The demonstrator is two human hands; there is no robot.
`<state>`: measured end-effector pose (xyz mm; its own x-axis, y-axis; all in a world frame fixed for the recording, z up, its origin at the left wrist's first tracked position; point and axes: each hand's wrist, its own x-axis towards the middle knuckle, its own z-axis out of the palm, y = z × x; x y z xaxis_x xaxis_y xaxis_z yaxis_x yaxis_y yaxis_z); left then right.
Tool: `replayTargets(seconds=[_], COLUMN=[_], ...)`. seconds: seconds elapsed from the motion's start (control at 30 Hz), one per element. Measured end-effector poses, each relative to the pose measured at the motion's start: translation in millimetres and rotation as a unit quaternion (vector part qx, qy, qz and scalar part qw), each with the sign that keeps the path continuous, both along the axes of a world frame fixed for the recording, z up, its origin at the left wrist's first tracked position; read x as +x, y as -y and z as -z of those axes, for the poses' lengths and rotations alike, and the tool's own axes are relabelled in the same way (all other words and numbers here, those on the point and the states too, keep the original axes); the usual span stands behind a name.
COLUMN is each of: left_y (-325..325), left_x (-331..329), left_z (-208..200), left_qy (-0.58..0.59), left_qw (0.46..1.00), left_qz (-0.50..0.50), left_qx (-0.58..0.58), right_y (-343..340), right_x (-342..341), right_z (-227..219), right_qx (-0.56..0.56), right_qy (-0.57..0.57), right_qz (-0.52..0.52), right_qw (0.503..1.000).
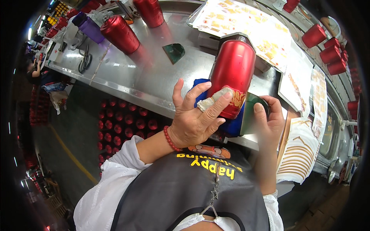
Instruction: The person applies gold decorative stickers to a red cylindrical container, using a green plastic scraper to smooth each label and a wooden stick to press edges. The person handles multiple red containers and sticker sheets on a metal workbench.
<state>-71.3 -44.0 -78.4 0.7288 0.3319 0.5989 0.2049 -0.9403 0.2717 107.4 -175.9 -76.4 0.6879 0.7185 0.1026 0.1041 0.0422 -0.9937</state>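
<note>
A red metal bottle (233, 63) lies tilted in front of me, its base end toward me, on a support with blue padding (232, 126). Near that end it bears a gold decal (237, 99). My left hand (196, 113) has its fingers spread, and one of them wears a white knitted finger cover (214, 99) that rests against the bottle beside the decal. In my right hand (271, 119), partly blurred, a dark green flat scraper (250, 111) is held between thumb and fingers, close to the bottle's right side.
On the metal table (144, 77) lie another green flat piece (174, 52), red bottles (120, 34), a purple bottle (88, 27) and black scissors (84, 61). Decal sheets (246, 23) lie behind and right of the bottle. Crated red bottles (123, 123) stand below the table's edge.
</note>
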Motion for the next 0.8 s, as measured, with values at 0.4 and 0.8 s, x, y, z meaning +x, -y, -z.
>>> replayTargets(seconds=[0.4,0.8], left_y=[-12,-23], left_x=[6,-1], left_z=[6,13], left_qy=[0.021,0.033], left_qw=[0.999,0.997], left_qz=[0.023,0.019], left_qx=[-0.006,-0.073], right_y=[-9,-42], right_x=[-6,-32], right_z=[-14,-57], right_qx=[-0.001,-0.113], right_qy=[0.015,0.266], right_qz=[-0.006,-0.003], right_qw=[1.000,0.957])
